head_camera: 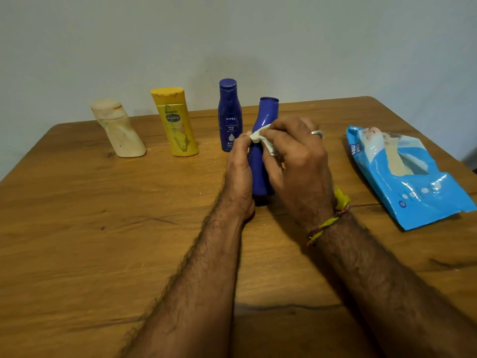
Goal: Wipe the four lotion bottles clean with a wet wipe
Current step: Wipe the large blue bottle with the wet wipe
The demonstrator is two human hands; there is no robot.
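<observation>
A blue lotion bottle point(265, 113) stands upright on the wooden table point(103, 228), between my hands. My left hand point(240, 171) grips its left side. My right hand point(294, 156) presses a white wet wipe point(260, 136) against the bottle's middle. Behind it stands a dark blue Nivea bottle point(229, 115). Further left are a yellow Vaseline bottle point(176, 122) and a cream-coloured bottle point(118, 127), both upright and smudged at the caps.
A blue pack of wet wipes point(405, 174) lies flat on the table to the right of my right hand. A pale wall rises just behind the table's far edge.
</observation>
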